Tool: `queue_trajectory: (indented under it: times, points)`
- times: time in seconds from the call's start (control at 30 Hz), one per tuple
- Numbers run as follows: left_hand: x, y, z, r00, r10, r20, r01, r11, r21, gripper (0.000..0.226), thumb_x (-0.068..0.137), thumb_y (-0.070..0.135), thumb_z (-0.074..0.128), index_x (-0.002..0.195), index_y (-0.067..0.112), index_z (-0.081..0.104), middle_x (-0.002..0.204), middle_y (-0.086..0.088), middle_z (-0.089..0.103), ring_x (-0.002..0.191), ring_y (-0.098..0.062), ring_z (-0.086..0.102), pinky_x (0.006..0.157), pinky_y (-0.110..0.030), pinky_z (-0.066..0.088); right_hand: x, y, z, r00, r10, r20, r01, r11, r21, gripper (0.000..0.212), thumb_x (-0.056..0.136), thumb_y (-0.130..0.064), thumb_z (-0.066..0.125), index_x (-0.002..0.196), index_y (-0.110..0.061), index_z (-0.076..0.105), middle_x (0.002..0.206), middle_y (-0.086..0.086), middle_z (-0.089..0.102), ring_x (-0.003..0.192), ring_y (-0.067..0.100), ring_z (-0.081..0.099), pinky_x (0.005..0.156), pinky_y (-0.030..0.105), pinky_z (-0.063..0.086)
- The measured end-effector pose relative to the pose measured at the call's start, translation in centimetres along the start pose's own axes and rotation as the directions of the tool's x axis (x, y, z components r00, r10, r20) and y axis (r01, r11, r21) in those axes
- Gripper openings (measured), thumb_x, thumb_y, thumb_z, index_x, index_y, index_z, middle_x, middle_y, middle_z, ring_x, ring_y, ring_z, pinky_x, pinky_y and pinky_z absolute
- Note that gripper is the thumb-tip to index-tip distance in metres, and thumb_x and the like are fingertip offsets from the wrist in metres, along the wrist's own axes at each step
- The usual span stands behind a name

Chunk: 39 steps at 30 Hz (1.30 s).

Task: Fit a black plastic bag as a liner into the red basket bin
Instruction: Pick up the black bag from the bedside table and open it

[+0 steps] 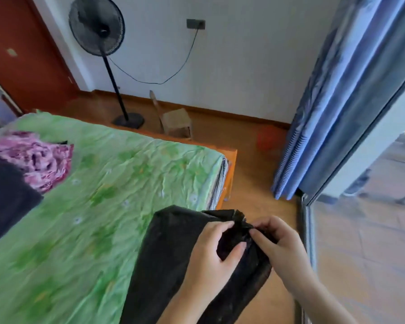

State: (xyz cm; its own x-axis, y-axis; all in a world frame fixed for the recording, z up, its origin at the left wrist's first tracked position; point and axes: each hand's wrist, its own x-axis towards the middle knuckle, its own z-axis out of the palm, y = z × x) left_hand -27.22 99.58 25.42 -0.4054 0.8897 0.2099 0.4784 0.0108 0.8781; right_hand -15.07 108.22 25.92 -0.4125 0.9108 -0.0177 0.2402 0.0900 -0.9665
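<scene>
left grip [211,249]: closed on the black plastic bag [168,253]; fingers curled over the bunched upper edge, thumb pressed against the film from below, a dark fold held between them.
right grip [281,242]: closed on the same bunched edge; fingertips [255,233] pinch the crumpled plastic just beside the left fingers.
hand pose: both hands low in view, knuckles up, fingertips turned toward one another and almost touching; the right forearm comes in from the lower right corner, the left wrist from the bottom edge.
black plastic bag: held in the air by both hands, gathered at the top between them; the rest hangs limp and mostly flat toward the bottom edge, in front of the bed's near corner. Contents cannot be told; no bulge shows.
red basket bin [267,139]: on the floor [243,183] at the foot of the curtain [325,113], past the far corner of the bed, well apart from the hands and the bag. Blurred; what is in it cannot be told.
bed [103,183]: left of the hands, covered with a creased green flowered sheet; a purple patterned cloth [28,157] and a dark cloth [5,195] lie at its left side.
stool [177,122]: small, on the floor beyond the bed, between the fan and the bin.
standing fan [98,26]: black, upright by the wall, its cord [173,73] looping to a wall socket [195,24].
curtain: blue, striped, gathered at the right beside a glass door [372,206].
</scene>
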Motion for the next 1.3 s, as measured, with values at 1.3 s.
queue_trajectory:
  times: [1.3]
  points:
    - [69.9,-6.9,21.4,0.978,0.043,0.204,-0.027,0.996,-0.084,0.024,0.082,0.008,0.063,0.079,0.031,0.057,0.072,0.013,0.061,0.069,0.002,0.057,0.062,-0.010,0.042,67.3,1.2,-14.0,0.972,-0.044,-0.230,0.023,0.995,-0.095,0.022,0.079,-0.003,0.064,0.080,-0.025,0.062,0.079,-0.009,0.068,0.078,-0.006,0.061,0.067,0.001,0.041]
